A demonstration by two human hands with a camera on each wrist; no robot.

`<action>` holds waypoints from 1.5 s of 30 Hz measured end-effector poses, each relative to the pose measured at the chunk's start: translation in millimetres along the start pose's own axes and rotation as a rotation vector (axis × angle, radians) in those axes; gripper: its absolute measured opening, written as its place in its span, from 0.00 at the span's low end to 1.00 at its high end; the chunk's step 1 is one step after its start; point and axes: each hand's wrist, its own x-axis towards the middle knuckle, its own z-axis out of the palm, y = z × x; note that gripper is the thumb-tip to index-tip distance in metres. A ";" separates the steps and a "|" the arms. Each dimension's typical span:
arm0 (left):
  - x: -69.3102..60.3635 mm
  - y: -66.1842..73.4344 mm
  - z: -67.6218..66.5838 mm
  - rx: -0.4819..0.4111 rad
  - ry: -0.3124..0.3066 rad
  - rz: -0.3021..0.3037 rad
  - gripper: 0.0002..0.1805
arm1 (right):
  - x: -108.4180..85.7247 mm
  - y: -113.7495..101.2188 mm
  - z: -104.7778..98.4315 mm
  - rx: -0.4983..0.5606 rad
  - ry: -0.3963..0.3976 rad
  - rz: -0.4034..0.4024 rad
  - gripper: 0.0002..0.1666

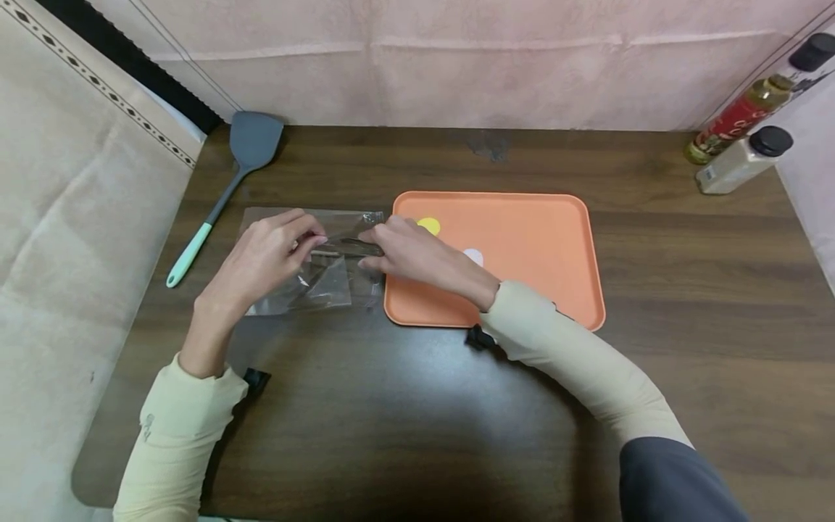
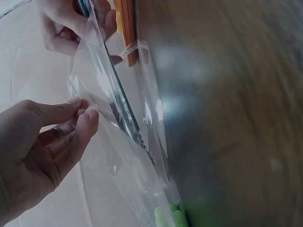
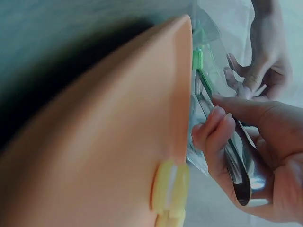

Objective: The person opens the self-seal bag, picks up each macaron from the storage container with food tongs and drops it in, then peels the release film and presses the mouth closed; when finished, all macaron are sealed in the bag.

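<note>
My left hand (image 1: 274, 243) pinches the edge of a clear plastic bag (image 1: 335, 286), its film lifted near the fingertips. The right hand (image 1: 417, 254) grips metal tongs (image 3: 239, 177) near their bent end. In the left wrist view, the tongs (image 2: 120, 94) slant down alongside the raised film, with a toothed edge showing. A bright green piece (image 3: 198, 59) appears near the far end of the tongs in the right wrist view; I cannot tell whether they hold it. Beneath my right forearm lies an orange tray (image 1: 522, 239), with a yellow round piece (image 1: 429, 225) and a white round piece (image 1: 473, 256).
A grey spatula (image 1: 254, 141) with a mint handle lies at the table's left edge. At the back right stand an oil bottle (image 1: 737, 119) with a red label and a pale bottle (image 1: 733, 167) with a black cap. Fabric (image 1: 457, 72) hangs behind the wooden table (image 1: 365, 406).
</note>
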 end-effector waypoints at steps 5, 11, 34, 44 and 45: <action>2.9 1.3 0.1 -0.011 -0.005 0.003 0.03 | 6.4 -0.2 3.2 -0.036 0.010 0.004 0.26; 3.5 1.8 -0.1 -0.011 -0.014 -0.007 0.03 | 8.1 -2.2 2.8 -0.026 -0.007 0.029 0.23; 4.8 3.1 1.3 -0.044 -0.017 -0.018 0.03 | -151.6 68.0 -63.9 -0.006 0.036 0.041 0.15; 1.5 -0.4 2.7 -0.032 -0.024 -0.016 0.04 | -209.4 112.8 -86.8 -0.026 0.030 0.225 0.24; 1.3 -0.2 2.7 -0.031 -0.020 -0.017 0.04 | -211.6 116.2 -87.3 -0.027 0.026 0.238 0.24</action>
